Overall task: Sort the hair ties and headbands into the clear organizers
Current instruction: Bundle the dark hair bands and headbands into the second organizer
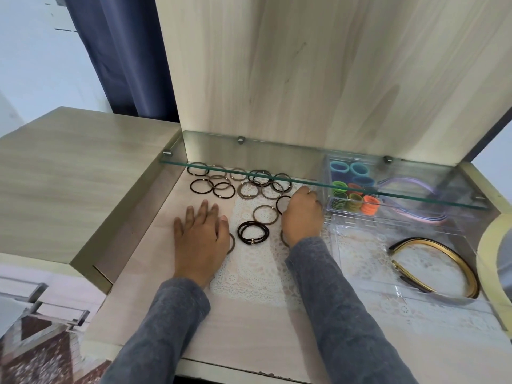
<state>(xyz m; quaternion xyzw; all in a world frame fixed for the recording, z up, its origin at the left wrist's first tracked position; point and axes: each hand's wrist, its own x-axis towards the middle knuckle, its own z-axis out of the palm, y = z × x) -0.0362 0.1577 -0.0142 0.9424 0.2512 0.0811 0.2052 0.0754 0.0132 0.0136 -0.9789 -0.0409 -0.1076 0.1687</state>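
- While it lies flat with fingers spread at seven o'clock, the left hand (200,236) grips nothing and partly covers one brown tie (231,243).
- Loose hair ties (241,187) scatter from ten to twelve o'clock on a lace mat (257,261).
- At centre, the right hand (302,214) curls knuckles-up; whether it grasps anything cannot be told.
- At two o'clock, a clear organizer (329,202) holds coloured ties (370,205).
- At four o'clock, a gold headband (443,250) lies in a clear tray (360,245).

Glass shelf (249,169) glossy — organizers (360,236) prob. clear plastic.
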